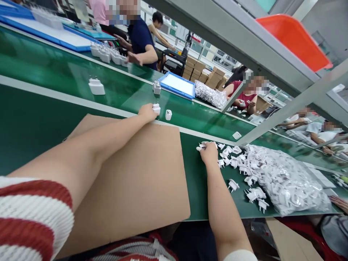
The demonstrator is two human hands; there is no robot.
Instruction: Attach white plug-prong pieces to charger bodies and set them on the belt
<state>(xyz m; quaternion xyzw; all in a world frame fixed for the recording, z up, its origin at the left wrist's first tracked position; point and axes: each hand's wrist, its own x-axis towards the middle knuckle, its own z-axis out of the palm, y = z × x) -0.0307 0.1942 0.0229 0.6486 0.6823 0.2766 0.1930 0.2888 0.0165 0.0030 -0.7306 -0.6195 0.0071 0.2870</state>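
Charger [156, 108], white, gripped in left hand [147, 112] — right hand [210, 153] curled at loose plug heads [234, 162] on green desk [197, 188], grip unclear.

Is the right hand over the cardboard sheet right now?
No, the right hand is at the loose white plug pieces, off to the right of the cardboard sheet.

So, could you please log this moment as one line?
left hand: holding white two-pin charger | right hand: at white plug heads | clear bag: beside plug heads
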